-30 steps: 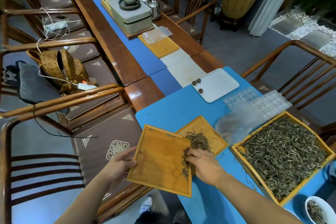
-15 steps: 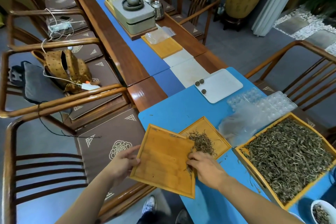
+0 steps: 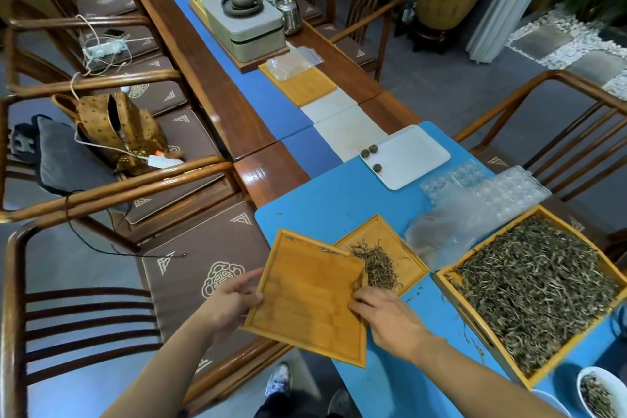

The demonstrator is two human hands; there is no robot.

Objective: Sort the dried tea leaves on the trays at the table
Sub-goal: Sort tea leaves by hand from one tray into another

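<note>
Your left hand (image 3: 234,299) grips the left edge of the tilted bamboo tray (image 3: 310,295), which overhangs the table's near edge. Your right hand (image 3: 383,312), fingers curled, touches leaves at its right rim, beside the leaf pile (image 3: 378,265) in the small tray (image 3: 407,248). The big full tray (image 3: 532,285) sits right.

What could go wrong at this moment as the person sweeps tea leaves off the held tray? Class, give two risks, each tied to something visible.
1. The held bamboo tray juts past the blue table edge, gripped only by the left hand; leaves could slide to the floor.
2. The right hand sweeps leaves toward the small tray, whose rim is low; some may scatter onto the table, where a few strays already lie.
</note>
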